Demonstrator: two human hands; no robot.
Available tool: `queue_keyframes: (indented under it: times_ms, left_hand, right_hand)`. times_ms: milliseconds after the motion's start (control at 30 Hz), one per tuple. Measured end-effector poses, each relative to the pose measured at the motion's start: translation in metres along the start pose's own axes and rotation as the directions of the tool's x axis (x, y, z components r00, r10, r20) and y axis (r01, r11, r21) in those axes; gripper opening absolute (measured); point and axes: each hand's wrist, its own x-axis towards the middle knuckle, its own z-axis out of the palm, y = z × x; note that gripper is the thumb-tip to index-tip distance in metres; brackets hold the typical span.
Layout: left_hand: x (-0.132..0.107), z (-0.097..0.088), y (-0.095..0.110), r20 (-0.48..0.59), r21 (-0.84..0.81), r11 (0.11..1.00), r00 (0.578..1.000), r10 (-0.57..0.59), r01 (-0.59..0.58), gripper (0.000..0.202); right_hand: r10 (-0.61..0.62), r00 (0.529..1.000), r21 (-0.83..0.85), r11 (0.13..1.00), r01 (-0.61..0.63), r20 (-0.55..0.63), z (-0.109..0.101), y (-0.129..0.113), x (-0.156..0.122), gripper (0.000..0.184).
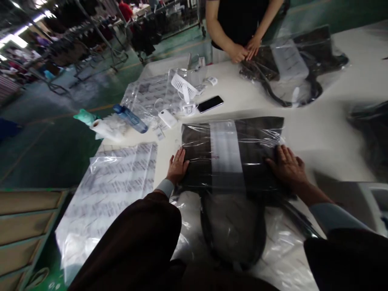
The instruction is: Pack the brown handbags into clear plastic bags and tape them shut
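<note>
A dark folded garment (pixel 197 155) in a clear plastic bag (pixel 194 216) lies on the white table in front of me. A pale paper band (pixel 226 149) crosses its middle. Flat against its left edge rests my left hand (pixel 177 165), fingers stretched out. My right hand (pixel 287 165) presses on the right edge with its fingers spread. Neither hand grips anything. Below the folded part, a dark loop (pixel 263 234), its kind unclear, shows through the loose plastic toward my body.
A phone (pixel 210 104), a blue bottle (pixel 131 118) and a plastic roll (pixel 104 129) lie beyond. Stacked printed plastic bags (pixel 121 178) cover the left side. Across the table, a person's hands (pixel 247 50) are at another bagged dark garment (pixel 315 48). A white bin (pixel 368 202) stands right.
</note>
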Motion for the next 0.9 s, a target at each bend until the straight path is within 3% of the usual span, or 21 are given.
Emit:
queue_keyframes:
  times_ms: [100,200,267,333,433,533,633,700,767,833,900]
  left_hand:
    - [-0.038,-0.019,-0.001,-0.212,-0.102,0.994,0.976,-0.058,0.037,0.044]
    - [-0.096,-0.036,0.011,-0.303,-0.225,0.973,0.953,-0.025,-0.046,0.031]
    - [-0.135,-0.040,0.027,-0.228,-0.332,0.934,0.972,0.058,-0.134,0.021]
    - [-0.166,-0.038,0.045,-0.093,-0.431,0.885,0.984,0.154,-0.179,0.018]
    - [-0.193,-0.024,0.065,0.101,-0.488,0.858,0.965,0.240,-0.163,0.016]
    - [-0.204,-0.010,0.069,0.187,-0.503,0.854,0.948,0.257,-0.132,0.017]
    - [-0.208,-0.006,0.062,0.203,-0.525,0.850,0.965,0.169,-0.039,0.015]
    - [-0.207,-0.010,0.053,0.148,-0.518,0.855,0.988,0.047,0.036,0.016]
    - [-0.202,-0.018,0.042,0.028,-0.455,0.886,0.996,-0.080,0.084,0.025]
    - [-0.194,-0.027,0.031,-0.075,-0.341,0.930,0.982,-0.173,0.138,0.038]
    - [-0.182,-0.035,0.021,-0.108,-0.237,0.950,0.967,-0.232,0.202,0.044]
  right_hand:
    - [0.002,0.981,0.000,1.000,-0.002,-0.193,-0.030,-0.019,-0.036,0.061]
    - [-0.117,0.959,0.104,0.983,0.148,-0.259,-0.047,-0.062,-0.094,0.044]
    - [-0.277,0.931,0.161,0.934,0.319,-0.235,-0.043,-0.105,-0.129,0.040]
    - [-0.422,0.883,0.115,0.886,0.450,-0.204,-0.031,-0.152,-0.152,0.045]
    - [-0.548,0.829,0.057,0.829,0.556,-0.112,-0.007,-0.209,-0.161,0.045]
    - [-0.512,0.857,0.056,0.856,0.515,-0.055,0.008,-0.237,-0.155,0.035]
    - [-0.469,0.883,0.074,0.880,0.468,-0.015,0.009,-0.243,-0.154,0.033]
    - [-0.438,0.897,0.082,0.898,0.433,0.062,0.007,-0.244,-0.161,0.033]
    - [-0.389,0.909,0.076,0.921,0.382,0.147,0.007,-0.244,-0.173,0.031]
    - [-0.383,0.902,0.080,0.924,0.374,0.198,0.007,-0.245,-0.184,0.026]
    - [-0.418,0.880,0.101,0.909,0.405,0.225,0.008,-0.247,-0.193,0.023]
